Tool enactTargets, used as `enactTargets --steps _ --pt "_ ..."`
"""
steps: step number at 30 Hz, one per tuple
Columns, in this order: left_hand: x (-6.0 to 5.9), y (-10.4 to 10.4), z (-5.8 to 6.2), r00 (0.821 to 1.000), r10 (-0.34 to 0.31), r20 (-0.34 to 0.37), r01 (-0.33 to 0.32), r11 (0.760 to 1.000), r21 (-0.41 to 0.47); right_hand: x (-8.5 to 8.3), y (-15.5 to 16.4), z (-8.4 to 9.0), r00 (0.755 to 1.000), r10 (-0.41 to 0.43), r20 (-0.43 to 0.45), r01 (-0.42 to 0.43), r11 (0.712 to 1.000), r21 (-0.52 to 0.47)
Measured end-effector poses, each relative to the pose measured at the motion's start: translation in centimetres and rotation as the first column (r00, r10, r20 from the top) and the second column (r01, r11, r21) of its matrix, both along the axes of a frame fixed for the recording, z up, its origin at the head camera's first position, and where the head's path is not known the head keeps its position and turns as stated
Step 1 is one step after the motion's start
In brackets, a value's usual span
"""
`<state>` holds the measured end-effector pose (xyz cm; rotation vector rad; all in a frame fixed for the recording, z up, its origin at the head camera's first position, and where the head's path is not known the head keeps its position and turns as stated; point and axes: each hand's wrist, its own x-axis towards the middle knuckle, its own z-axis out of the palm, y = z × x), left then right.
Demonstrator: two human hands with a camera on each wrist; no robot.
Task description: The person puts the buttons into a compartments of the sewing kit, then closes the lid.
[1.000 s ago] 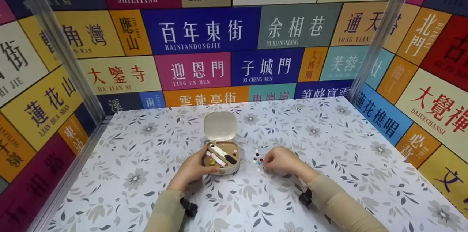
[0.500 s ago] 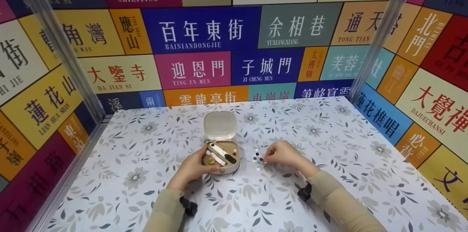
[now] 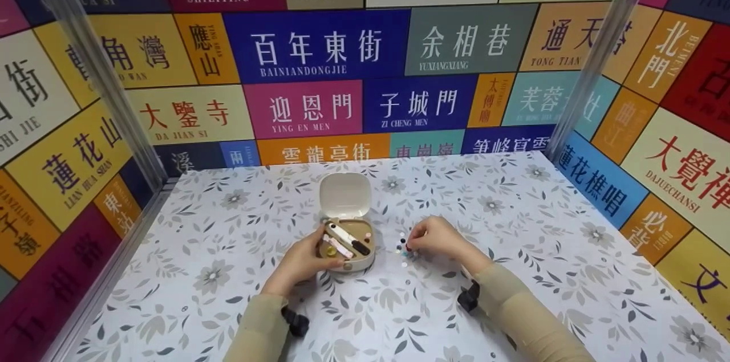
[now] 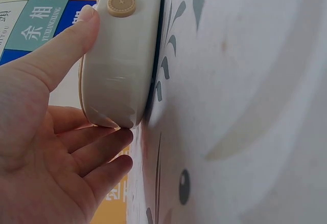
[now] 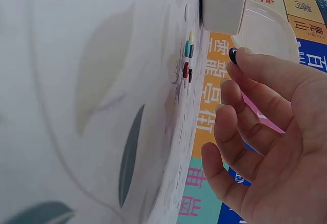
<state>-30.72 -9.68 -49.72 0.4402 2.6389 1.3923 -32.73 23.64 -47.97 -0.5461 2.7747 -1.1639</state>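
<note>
A small cream box [image 3: 349, 248] stands on the flowered table, its lid [image 3: 344, 195] open and upright. Inside lie a white-and-black tool, pink pieces and a yellow item. My left hand [image 3: 312, 255] grips the box's near left side; in the left wrist view the thumb [image 4: 71, 40] lies on top and the fingers [image 4: 102, 152] curl beneath the box [image 4: 122, 65]. My right hand [image 3: 413, 243] hovers at a cluster of small coloured buttons [image 3: 402, 249] right of the box. In the right wrist view it pinches a dark button [image 5: 233, 55] above the other buttons [image 5: 187, 60].
The floral tablecloth [image 3: 513, 225] runs out on every side of the box. Walls of coloured sign panels [image 3: 313, 48] close off the back and both sides, with metal posts [image 3: 599, 48] at the far corners. Black wrist straps [image 3: 469, 297] sit on both sleeves.
My right hand has crept a little left and farther from me over the buttons. The left hand and the box have stayed put.
</note>
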Motion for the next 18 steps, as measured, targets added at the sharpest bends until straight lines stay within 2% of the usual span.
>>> enactTargets --steps 4,18 --pt "0.06 0.10 -0.09 1.000 -0.004 0.012 0.003 1.000 0.029 -0.17 0.07 -0.15 1.000 -0.003 0.006 0.003 1.000 -0.004" --pt "-0.08 0.16 0.04 1.000 0.021 0.017 -0.021 1.000 0.006 -0.66 0.04 0.14 1.000 -0.017 0.018 0.018 1.000 -0.023"
